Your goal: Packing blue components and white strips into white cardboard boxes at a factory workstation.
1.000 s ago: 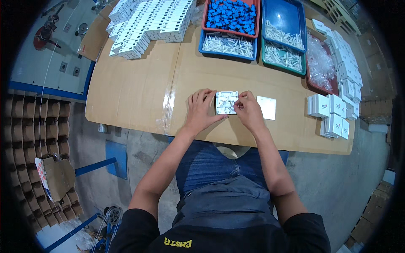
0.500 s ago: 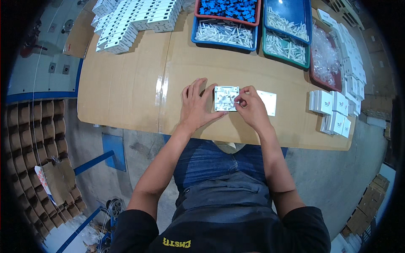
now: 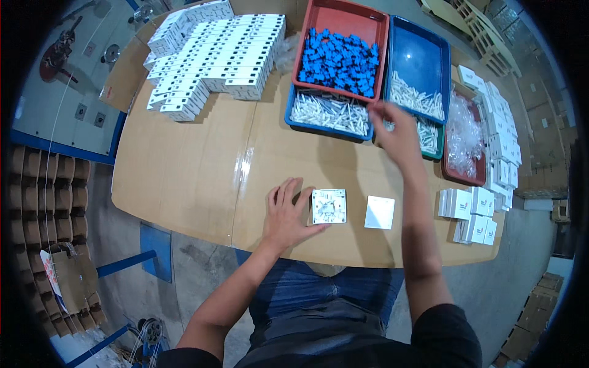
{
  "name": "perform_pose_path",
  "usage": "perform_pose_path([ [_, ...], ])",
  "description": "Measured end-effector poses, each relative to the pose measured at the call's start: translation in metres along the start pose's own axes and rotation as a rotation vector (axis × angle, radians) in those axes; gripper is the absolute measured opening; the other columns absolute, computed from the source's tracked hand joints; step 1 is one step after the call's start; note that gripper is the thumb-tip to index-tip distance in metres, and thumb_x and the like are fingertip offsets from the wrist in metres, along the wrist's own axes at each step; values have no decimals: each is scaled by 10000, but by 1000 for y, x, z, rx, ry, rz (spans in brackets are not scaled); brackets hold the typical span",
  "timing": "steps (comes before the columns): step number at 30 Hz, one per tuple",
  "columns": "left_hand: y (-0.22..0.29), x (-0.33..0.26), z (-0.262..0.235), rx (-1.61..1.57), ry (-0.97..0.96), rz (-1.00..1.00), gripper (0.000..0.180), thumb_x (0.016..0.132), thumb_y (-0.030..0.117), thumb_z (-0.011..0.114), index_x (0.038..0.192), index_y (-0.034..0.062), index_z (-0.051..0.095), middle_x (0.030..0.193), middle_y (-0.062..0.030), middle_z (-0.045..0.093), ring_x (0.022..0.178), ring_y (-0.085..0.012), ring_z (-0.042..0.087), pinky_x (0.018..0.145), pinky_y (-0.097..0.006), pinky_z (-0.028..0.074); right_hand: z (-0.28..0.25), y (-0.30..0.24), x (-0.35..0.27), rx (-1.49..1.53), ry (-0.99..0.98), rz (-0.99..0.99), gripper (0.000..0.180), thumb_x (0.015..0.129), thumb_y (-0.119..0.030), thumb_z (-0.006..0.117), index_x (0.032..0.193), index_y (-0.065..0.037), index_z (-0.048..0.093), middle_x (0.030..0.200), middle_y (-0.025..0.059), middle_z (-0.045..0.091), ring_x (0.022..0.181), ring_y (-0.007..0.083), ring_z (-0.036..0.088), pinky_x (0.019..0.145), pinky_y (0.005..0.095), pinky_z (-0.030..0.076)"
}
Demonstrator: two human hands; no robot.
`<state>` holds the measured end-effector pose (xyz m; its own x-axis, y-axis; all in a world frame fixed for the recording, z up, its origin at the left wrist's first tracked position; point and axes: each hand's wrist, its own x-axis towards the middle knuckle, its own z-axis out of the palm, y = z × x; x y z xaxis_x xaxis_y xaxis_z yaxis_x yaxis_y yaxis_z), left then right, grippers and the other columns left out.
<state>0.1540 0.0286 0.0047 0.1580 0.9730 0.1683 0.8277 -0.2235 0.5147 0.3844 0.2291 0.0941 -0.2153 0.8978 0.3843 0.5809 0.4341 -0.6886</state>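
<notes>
My left hand (image 3: 288, 211) lies on the cardboard-covered table with its fingers spread. Its thumb and index finger frame the left side of a square white unit (image 3: 329, 207), whose open face shows inner fittings too small to make out. To the right of this unit lies a flat, glossy white square plate (image 3: 380, 213). My right hand (image 3: 397, 134) is stretched far forward, its fingers curled together at the near right corner of the red tray (image 3: 343, 15) of blue parts (image 3: 338, 61). What those fingers hold, if anything, is hidden.
Under the red tray sits a blue tray (image 3: 328, 130) of white plugs. Another blue tray (image 3: 417, 52) rests on a green one (image 3: 432, 153), both with white pieces. Clear plastic bags (image 3: 464, 138) fill a tray at right. White boxes (image 3: 227, 55) stand far left; white packs (image 3: 472, 205) sit right.
My right hand has left the square unit and moved forward to the trays. My left hand has stayed beside the unit. The view has shifted, showing more of the far side.
</notes>
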Motion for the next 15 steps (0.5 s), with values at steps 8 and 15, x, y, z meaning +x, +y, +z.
perform_pose_path([
  [8, -1, -3, -5, 48, -8, -27, 835, 722, 623, 805, 1347, 115, 583, 1443, -158, 466, 1416, -343, 391, 1157, -530, 287, 47, 84, 201, -291, 105, -149, 227, 946, -159, 629, 1146, -88, 710, 1074, 165, 743, 1000, 389, 705, 842, 481, 557],
  [15, -2, -4, -9, 13, -10, -30, 860, 718, 639, 805, 1361, 109, 587, 1450, -152, 474, 1424, -322, 404, 1158, -531, 295, 68, 101, 236, -639, -53, -98, 258, 929, -170, 657, 1174, -115, 714, 1165, 155, 726, 1101, 353, 688, 920, 491, 546],
])
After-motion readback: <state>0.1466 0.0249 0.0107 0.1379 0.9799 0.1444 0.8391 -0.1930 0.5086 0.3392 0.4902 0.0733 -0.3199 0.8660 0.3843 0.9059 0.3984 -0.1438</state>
